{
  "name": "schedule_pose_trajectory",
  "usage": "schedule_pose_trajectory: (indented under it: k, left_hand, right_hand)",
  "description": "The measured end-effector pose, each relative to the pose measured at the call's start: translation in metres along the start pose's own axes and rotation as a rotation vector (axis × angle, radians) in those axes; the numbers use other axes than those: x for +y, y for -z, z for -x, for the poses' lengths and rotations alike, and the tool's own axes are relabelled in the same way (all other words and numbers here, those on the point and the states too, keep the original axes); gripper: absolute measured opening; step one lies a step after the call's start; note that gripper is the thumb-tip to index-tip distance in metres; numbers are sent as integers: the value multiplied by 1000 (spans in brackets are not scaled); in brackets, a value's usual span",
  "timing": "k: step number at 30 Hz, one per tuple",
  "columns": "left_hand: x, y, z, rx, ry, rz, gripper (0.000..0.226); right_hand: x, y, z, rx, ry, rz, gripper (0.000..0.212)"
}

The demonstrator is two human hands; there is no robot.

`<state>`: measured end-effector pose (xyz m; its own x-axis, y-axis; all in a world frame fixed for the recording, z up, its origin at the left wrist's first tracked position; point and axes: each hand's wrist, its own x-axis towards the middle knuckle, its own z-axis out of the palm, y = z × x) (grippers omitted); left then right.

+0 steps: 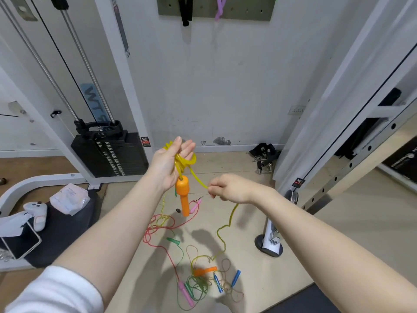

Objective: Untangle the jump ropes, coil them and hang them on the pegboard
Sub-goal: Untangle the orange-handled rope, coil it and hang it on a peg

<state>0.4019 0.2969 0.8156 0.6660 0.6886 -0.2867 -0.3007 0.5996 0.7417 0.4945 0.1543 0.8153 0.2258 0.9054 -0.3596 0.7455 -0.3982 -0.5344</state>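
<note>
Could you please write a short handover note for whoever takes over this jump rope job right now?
Left hand: yellow plastic jump rope coiled round the fingers, one orange handle hanging below.
Right hand: pinches the same rope, feeding it in.
Floor: second orange handle amid tangled pink, green and blue-handled ropes.
Done: black and purple ropes hang on the grey pegboard.
Left: finish coiling, hang it, then untangle the others.

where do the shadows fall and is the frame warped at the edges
Head view: soft shadows of the arms and the orange handle fall on the floor under the hands; wide-angle bending bows the white machine posts near the edges; lighting even, no strong glare.
</note>
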Motion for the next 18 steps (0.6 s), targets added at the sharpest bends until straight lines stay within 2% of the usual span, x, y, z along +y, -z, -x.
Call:
schedule_pose_trajectory:
  k: [3,6,9,11,13,16,18]
  left_hand:
    - [-15,-3,-3,-16,-36,-185,12]
    - [-25,-3,2,-119,-89,-626,19]
    - [-28,-11,13,-266,-191,-1018,23]
    - [-29,-20,22,-370,-239,-1217,22]
    - [-28,-31,31,-431,-182,-1167,30]
    - [-24,-46,41,-495,12,-791,60]
    - [-20,-52,44,-545,32,-675,47]
  right_hand:
    - [-16,9,7,8,156,255,21]
    - [-24,28,17,81,199,488,20]
    - [-22,48,25,208,236,517,19]
    - [-14,60,25,311,236,398,14]
    - [0,71,24,423,213,191,17]
    - [18,76,23,530,181,-82,30]
    - [24,74,21,508,189,-300,30]
